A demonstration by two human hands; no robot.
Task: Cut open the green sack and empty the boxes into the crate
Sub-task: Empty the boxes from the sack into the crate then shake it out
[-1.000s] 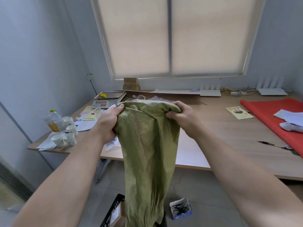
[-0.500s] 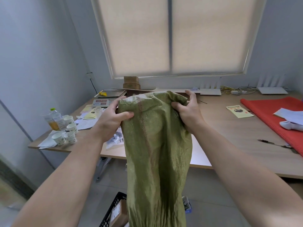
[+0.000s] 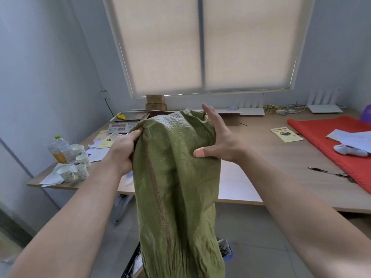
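Note:
The green woven sack (image 3: 176, 177) hangs upside down in front of me, its closed end raised above the table edge and its length drooping toward the floor. My left hand (image 3: 122, 151) grips the sack's upper left side, fingers curled into the fabric. My right hand (image 3: 218, 141) lies against the upper right side with fingers straight and spread, the thumb pressing the front. Beneath the sack, a corner of the black crate (image 3: 130, 263) shows at the bottom edge, with a cardboard box (image 3: 138, 264) partly visible inside. The sack hides the rest of the crate.
A long wooden table (image 3: 271, 167) stands ahead, with paper cups (image 3: 80, 157), a bottle (image 3: 60, 149) and a scale (image 3: 122, 127) on its left part. On its right are a red cloth (image 3: 325, 137) and a pen (image 3: 321, 170). A small blue box (image 3: 225, 251) sits on the floor.
My right hand has loosened from a curled grip to straight, spread fingers against the sack. The sack's top has risen and the left hand has shifted lower on its side.

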